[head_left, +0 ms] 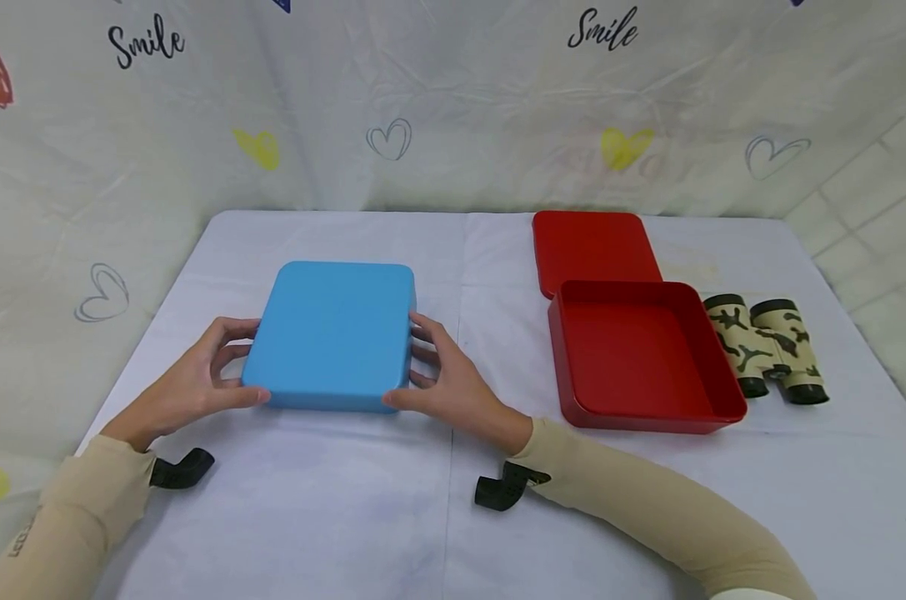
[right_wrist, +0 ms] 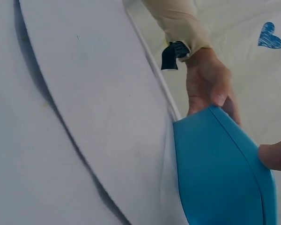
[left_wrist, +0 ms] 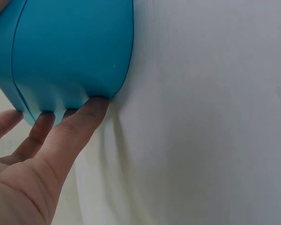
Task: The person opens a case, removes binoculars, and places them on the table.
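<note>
A closed blue box (head_left: 336,333) with rounded corners lies on the left half of the table. In the left wrist view, a seam runs round the box (left_wrist: 65,51) between lid and base. My left hand (head_left: 208,375) holds its left side, the thumb at the near left corner and the fingers along the side wall. The right hand (head_left: 453,383) grips the opposite side, with its thumb on the near right corner. In the right wrist view, the left hand (right_wrist: 208,84) shows beyond the blue box, and only the right thumb (right_wrist: 276,154) is plainly visible.
An open red box (head_left: 648,358) stands on the right side of the white-covered table (head_left: 453,517), its inside bare. Behind it lies a flat red lid (head_left: 595,246). Camouflage-patterned binoculars (head_left: 768,346) rest against the red box's right. A printed sheet (head_left: 460,92) hangs behind the table.
</note>
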Action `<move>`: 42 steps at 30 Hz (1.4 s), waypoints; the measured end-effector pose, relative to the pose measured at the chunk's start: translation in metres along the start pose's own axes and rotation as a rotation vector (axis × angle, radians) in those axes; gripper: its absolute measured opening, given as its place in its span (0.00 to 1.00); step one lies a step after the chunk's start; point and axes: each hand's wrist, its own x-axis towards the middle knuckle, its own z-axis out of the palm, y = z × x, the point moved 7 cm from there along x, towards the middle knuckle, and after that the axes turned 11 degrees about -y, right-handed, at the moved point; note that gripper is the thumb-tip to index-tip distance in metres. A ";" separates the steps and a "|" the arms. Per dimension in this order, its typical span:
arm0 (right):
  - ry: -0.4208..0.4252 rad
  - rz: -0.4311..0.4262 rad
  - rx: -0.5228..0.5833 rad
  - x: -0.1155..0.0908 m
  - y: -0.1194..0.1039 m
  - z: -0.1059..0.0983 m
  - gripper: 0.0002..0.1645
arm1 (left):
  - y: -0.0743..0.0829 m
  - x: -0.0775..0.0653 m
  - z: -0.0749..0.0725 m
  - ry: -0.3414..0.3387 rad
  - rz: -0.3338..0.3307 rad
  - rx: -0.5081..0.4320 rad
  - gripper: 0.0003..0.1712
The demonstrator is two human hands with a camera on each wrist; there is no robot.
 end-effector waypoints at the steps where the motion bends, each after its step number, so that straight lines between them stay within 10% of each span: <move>1: 0.002 -0.001 0.000 -0.001 0.000 0.000 0.62 | 0.000 0.000 0.000 -0.001 -0.001 0.001 0.50; 35: 0.010 0.019 0.048 -0.016 0.002 0.006 0.61 | -0.001 -0.009 0.000 -0.055 0.050 0.049 0.37; 42: 0.029 0.074 0.036 -0.012 0.004 0.001 0.54 | -0.005 0.007 -0.024 0.017 -0.080 0.169 0.35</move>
